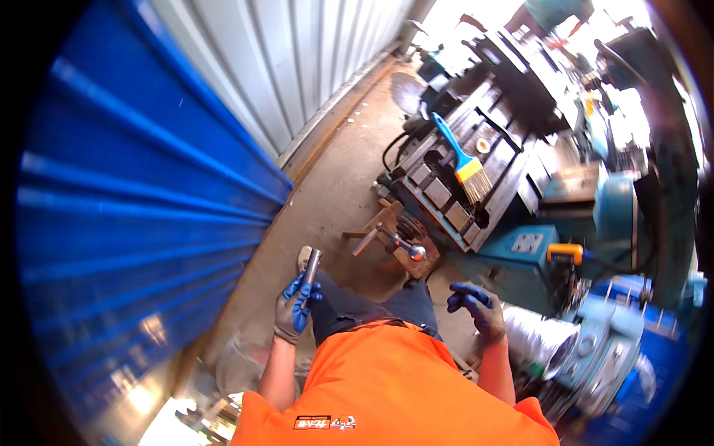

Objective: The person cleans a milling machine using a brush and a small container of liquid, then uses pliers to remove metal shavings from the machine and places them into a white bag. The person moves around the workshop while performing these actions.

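Observation:
My left hand (pixel 295 306), in a grey glove with blue-coated fingers, is closed around a short, smooth metal rod (pixel 312 266). The rod sticks up past the fingers, tilted a little to the right. My right hand (pixel 478 308), gloved the same way, is held out in front of my right hip with its fingers partly stretched and nothing visible in them. Ahead, between the two hands, is a crank handle (pixel 390 239) with a shiny round knob, above a brown wooden stand. A blue-handled paintbrush (pixel 462 160) with a yellow ferrule lies on the slotted machine table (pixel 506 149).
Blue corrugated metal (pixel 149 215) stands along the left, joined by white panels (pixel 290 67). Teal machine housing (pixel 520 256) with a yellow-ended handle (pixel 565 253) is on the right. A white-wrapped roll (pixel 539 334) sits beside my right forearm. Another person (pixel 550 15) is at the far right.

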Available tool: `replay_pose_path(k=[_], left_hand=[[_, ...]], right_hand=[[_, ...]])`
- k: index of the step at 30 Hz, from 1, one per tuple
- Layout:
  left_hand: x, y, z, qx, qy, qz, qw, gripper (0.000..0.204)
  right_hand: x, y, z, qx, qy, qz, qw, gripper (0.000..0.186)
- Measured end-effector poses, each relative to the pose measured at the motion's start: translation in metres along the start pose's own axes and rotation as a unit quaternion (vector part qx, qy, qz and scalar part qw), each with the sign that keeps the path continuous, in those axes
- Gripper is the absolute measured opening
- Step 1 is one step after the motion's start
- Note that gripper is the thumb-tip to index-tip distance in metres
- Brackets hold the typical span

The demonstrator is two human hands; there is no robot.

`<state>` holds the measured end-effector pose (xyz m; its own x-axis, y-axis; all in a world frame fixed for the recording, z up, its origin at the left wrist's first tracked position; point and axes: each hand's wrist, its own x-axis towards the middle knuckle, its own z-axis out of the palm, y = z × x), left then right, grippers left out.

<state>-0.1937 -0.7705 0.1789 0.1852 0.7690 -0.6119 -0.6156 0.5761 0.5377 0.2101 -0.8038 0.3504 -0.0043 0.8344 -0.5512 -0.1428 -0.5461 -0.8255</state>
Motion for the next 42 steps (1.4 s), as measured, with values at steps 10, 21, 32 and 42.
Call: replay_pose_path(k=[10,21,32,42], left_hand=[[0.081,0.153,0.054,0.108,-0.241,-0.126,0.956,0.029],[0.061,0.131,0.200,0.252,-0.477,-0.265,0.799,0.051],[0.024,0.106,0.194,0.308,-0.536,-0.374,0.691,0.053],[0.009,0.087,0.210,0.337,-0.579,-0.444,0.595,0.052]], right_hand=[[-0.136,0.060,0.126,0.203,0.306,-0.117,0.923,0.038],[-0.173,0.188,0.240,0.298,0.504,-0.252,0.770,0.039],[-0.157,0.245,0.313,0.276,0.600,-0.191,0.726,0.034],[-0.137,0.436,0.468,0.439,0.750,0.106,0.483,0.025]])
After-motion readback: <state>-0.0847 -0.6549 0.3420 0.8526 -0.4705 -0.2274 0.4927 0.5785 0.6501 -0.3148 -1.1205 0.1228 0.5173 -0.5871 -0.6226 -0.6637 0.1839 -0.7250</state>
